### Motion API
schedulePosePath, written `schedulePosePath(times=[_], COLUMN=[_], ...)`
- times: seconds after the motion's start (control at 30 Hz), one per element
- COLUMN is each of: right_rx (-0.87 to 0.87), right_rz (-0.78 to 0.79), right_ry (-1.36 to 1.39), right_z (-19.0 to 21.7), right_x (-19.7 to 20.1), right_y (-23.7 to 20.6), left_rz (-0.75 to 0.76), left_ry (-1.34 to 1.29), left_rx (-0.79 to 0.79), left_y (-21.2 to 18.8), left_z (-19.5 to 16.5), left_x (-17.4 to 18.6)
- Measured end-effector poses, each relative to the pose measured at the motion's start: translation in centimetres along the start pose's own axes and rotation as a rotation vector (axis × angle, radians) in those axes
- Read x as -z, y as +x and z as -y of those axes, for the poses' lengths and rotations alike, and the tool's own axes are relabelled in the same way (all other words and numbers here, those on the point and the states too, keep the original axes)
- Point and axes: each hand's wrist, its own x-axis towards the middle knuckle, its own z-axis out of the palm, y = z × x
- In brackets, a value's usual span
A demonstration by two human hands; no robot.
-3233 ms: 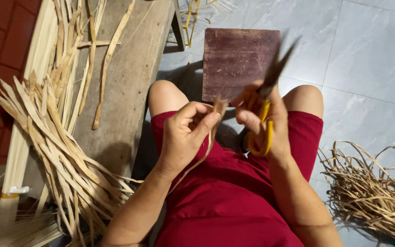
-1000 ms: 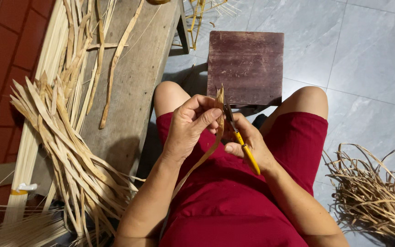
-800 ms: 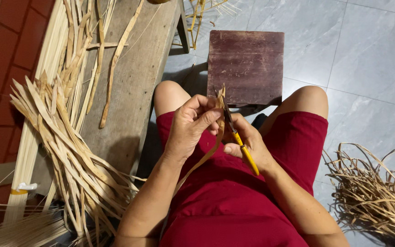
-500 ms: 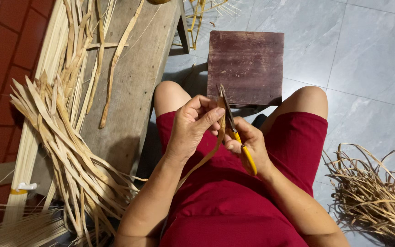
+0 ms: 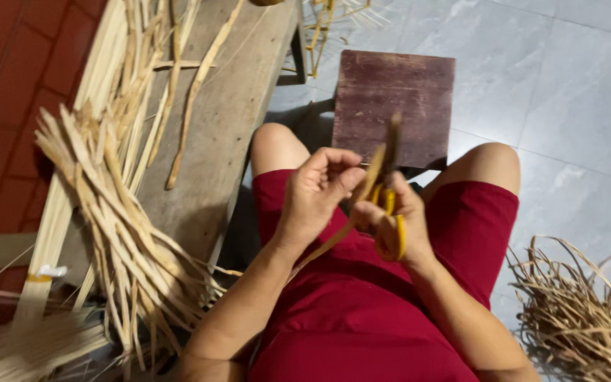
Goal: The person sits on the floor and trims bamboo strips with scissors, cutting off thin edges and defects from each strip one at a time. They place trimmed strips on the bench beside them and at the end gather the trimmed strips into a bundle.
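Yellow-handled scissors (image 5: 392,205) against bamboo strip (image 5: 362,197)

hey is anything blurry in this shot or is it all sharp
Head view: the scissors are smeared by motion blur, blades especially; both hands, left and right, are slightly soft; the strips on the wooden bench and the tiled floor look sharper, in even light.

1. Single head-worn view, looking steeply down from above onto the lap and both hands.
2. Close range: left hand (image 5: 316,194) and right hand (image 5: 397,219) near the centre of the frame, forearms running off the lower edge.
3. Faces forward over the knees: dark wooden stool (image 5: 394,106) at upper centre, grey tiled floor (image 5: 567,85) at upper right.
4. Wooden bench (image 5: 231,120) with pale strips (image 5: 100,184) along the left side; heap of curled trimmings (image 5: 581,318) at lower right.
5. No second view to compare.
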Motion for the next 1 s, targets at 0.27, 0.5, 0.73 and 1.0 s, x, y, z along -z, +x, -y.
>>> schedulePosePath(times=[0.27, 0.5, 0.73, 1.0], right_rx=[0.265, 0.124, 0.001, -0.114], right_rz=[-0.030, -0.011, -0.007, -0.040], right_ry=[0.117, 0.050, 0.033, -0.156], right_z=[1.5, 1.2, -1.1, -0.8], right_x=[0.7, 1.1, 1.8, 1.4], right_y=[2.1, 2.4, 2.7, 3.4], left_rz=[0.214, -0.651, -0.990, -0.585], left_ry=[0.556, 0.345, 1.504, 1.467], left_rx=[0.298, 0.162, 0.348, 0.469], left_y=[-5.1, -6.8, -8.1, -4.2], left_z=[0.8, -7.1, -9.3, 3.4], left_x=[1.5, 19.5, 32.1, 31.4])
